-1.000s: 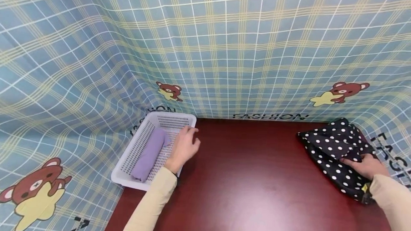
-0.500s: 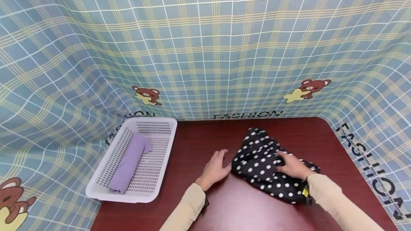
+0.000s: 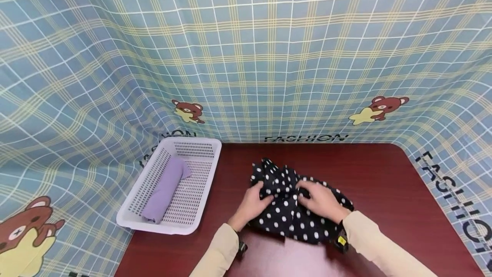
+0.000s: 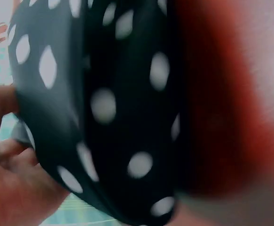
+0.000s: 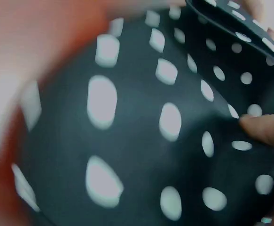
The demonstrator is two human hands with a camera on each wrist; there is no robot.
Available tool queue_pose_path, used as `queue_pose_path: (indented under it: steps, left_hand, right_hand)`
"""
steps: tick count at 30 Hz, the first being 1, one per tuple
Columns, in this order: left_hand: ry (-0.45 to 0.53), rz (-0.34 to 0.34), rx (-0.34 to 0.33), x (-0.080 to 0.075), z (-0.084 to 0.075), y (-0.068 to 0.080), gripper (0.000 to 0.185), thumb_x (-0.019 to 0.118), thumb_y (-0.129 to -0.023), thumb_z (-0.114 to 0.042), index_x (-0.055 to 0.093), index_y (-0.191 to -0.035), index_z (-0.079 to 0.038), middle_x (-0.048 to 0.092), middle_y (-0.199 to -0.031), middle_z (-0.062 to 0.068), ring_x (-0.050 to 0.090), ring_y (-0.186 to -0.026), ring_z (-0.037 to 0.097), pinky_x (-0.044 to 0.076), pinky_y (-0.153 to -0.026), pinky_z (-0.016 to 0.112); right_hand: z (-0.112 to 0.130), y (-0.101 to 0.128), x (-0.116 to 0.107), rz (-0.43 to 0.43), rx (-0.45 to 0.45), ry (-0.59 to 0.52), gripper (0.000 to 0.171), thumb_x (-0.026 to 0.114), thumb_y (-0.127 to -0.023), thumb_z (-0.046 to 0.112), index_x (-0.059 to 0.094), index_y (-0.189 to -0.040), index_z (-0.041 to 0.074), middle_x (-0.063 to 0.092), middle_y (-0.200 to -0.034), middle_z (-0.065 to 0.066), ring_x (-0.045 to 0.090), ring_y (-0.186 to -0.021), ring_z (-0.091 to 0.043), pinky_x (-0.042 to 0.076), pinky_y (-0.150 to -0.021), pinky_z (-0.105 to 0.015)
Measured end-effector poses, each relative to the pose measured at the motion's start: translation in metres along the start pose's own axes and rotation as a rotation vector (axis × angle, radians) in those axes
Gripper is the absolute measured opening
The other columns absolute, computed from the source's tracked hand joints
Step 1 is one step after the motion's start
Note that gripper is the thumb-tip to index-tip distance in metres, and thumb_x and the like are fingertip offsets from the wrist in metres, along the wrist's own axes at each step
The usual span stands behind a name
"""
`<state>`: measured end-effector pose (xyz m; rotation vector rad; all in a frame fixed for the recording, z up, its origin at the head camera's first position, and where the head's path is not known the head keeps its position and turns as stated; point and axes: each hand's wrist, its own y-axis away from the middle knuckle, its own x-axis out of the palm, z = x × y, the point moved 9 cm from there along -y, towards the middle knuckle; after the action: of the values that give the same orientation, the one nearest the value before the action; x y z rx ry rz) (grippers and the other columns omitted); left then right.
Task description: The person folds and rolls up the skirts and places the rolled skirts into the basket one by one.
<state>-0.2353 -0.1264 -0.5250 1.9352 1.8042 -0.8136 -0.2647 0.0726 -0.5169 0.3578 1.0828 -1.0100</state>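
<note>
1. Mid-table, on the dark red tabletop: black polka-dot garment lies crumpled in a heap, near the front edge, well apart from the white perforated basket at the table's left end.
2. L hand at the heap's left side; fingers curled into the fabric. L wrist view: thumb and fingers pinch a fold of the dotted cloth, blurred but legible.
3. R hand on top of the heap, right of centre; fingers bent, bunching cloth. R wrist view: one fingertip presses the fabric; rest of the grip out of frame.
4. Basket holds one rolled lilac cloth, lying lengthwise along its left wall. Room beside it on the right.
5. Surround: blue-and-yellow checked curtain w/ bear prints behind and on both sides.
6. Step in hand (judgement): gathering and sorting out the garment w/ both hands, i.e. start of a fold or roll; no neat edges yet.
7. Next move calls for (judgement): find 2 edges or corners, pull apart, lay flat on the bare wood to the right before any folding. Fabric looks thin, slippery; layers may drag together, so separate w/ a pinch, not a flat push.
</note>
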Motion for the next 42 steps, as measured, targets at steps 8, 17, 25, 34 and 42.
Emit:
queue_pose_path:
  steps: [8,17,25,34,42]
  left_hand:
    - [0.132,-0.413,0.246,-0.067,-0.063,0.013,0.029,0.067,-0.085,-0.002,0.062,-0.113,-0.003,0.067,-0.110,0.013,0.068,-0.096,0.022,0.056,-0.088,0.031]
    - [-0.137,-0.309,0.219,-0.012,0.002,0.102,0.039,0.070,-0.085,-0.002,0.074,-0.118,-0.022,0.074,-0.109,-0.008,0.071,-0.095,0.007,0.055,-0.081,0.023]
    - [-0.189,-0.471,-0.134,-0.036,0.062,0.105,0.052,0.075,-0.076,-0.008,0.064,-0.127,-0.012,0.063,-0.118,0.011,0.058,-0.110,0.028,0.046,-0.095,0.046]
    - [-0.035,-0.314,-0.350,-0.026,0.078,0.087,0.059,0.080,-0.075,-0.011,0.058,-0.129,0.000,0.064,-0.111,0.019,0.063,-0.103,0.033,0.050,-0.089,0.048]
    - [0.176,-0.009,-0.236,0.008,0.055,0.095,0.024,0.073,-0.086,-0.008,0.059,-0.104,-0.002,0.065,-0.088,0.009,0.057,-0.070,0.003,0.045,-0.067,0.021]
  right_hand:
    - [0.056,0.024,-0.106,-0.621,-0.466,0.131,0.026,0.058,-0.074,0.008,0.072,-0.095,0.010,0.071,-0.091,-0.002,0.064,-0.083,-0.023,0.046,-0.079,-0.040]
    - [-0.029,0.151,-0.027,-0.068,-0.318,0.221,0.028,0.078,-0.077,0.020,0.067,-0.103,0.022,0.067,-0.101,0.006,0.062,-0.090,-0.007,0.048,-0.078,-0.024]
    - [0.022,0.119,-0.057,-0.005,-0.196,-0.026,0.028,0.078,-0.087,0.019,0.060,-0.090,0.041,0.054,-0.083,0.033,0.052,-0.075,0.016,0.043,-0.065,-0.011]
    - [0.071,0.050,0.043,-0.002,-0.115,0.129,0.058,0.082,-0.080,0.035,0.061,-0.132,0.019,0.062,-0.134,-0.010,0.061,-0.122,-0.027,0.052,-0.097,-0.050]
    - [0.038,0.014,0.029,-0.043,0.125,0.112,0.011,0.071,-0.091,0.026,0.074,-0.098,0.018,0.072,-0.079,0.004,0.065,-0.066,-0.013,0.052,-0.058,-0.037]
